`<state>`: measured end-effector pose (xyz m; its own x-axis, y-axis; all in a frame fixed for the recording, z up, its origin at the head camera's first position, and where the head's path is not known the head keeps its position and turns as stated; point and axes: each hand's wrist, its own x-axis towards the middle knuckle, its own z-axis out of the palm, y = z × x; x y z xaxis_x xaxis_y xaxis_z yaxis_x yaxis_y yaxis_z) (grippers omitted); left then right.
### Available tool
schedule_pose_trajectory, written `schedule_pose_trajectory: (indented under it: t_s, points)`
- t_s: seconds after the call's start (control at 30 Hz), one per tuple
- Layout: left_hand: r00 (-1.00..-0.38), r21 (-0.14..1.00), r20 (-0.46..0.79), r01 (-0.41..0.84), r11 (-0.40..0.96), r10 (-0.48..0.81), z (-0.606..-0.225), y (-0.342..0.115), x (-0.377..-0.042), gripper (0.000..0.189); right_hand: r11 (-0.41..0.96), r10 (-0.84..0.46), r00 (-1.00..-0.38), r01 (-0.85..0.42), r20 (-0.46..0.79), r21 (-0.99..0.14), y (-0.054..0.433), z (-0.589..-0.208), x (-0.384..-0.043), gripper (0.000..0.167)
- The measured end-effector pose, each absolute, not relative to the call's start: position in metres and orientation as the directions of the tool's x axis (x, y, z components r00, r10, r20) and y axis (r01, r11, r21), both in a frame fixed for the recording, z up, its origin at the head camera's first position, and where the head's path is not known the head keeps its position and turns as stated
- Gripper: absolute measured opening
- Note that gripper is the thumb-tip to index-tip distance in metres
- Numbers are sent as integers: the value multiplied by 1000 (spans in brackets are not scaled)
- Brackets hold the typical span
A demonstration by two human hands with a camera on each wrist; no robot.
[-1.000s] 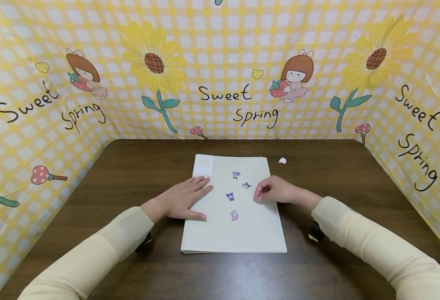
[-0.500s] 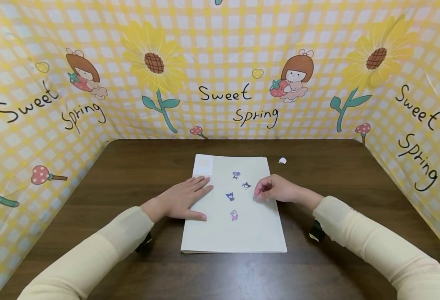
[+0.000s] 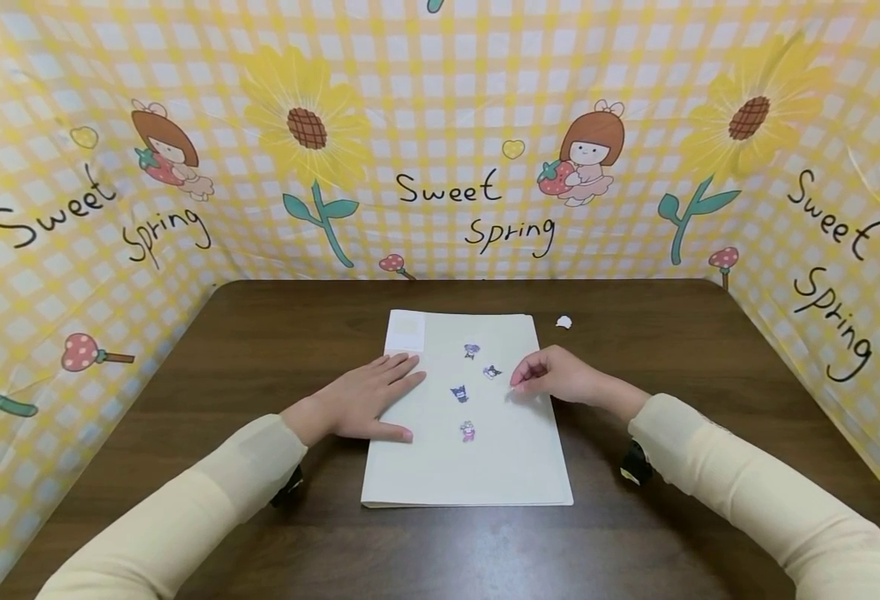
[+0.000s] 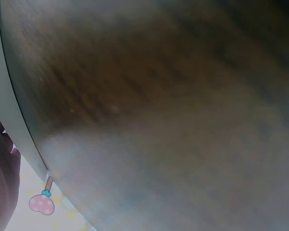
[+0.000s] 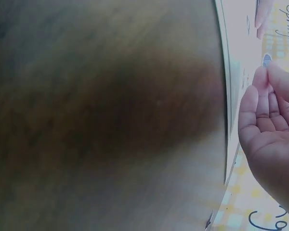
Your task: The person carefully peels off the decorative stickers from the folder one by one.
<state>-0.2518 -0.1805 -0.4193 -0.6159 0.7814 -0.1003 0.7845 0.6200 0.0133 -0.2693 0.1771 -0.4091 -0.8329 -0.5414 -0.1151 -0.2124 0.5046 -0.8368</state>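
A cream-white folder or pad lies on the table with several small purple and pink cartoon stickers spread over it, among them a dark purple one and a pink one. My left hand rests flat on its left side, fingers spread, thumb pointing right. Over the right edge of the folder, my right hand pinches a small bluish sticker between thumb and index finger. In the right wrist view that sticker pokes out past the fingertips. The left wrist view mostly holds blurred table, with part of the hand at its left edge.
A small white scrap lies on the brown table beyond the folder's right corner. At the folder's upper left is a white card-like rectangle. Yellow checked cloth surrounds the table's back and sides.
My right hand has risen slightly off the page with the sticker still pinched. My left hand and the stickers on the folder stay where they were.
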Motion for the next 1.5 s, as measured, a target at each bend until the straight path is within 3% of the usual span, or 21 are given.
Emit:
schedule_pose_trajectory:
  t_s: [0.93, 1.5]
  points:
    - [-618, 12, -105, 783, 622, 779, -419, -180, -252, 99, 417, -342, -937, -84, -70, -905, 226, -409, -295, 22]
    - [-626, 13, -118, 775, 632, 771, -420, -179, -253, 99, 464, -156, -984, 6, -88, -886, 276, -405, -319, 27]
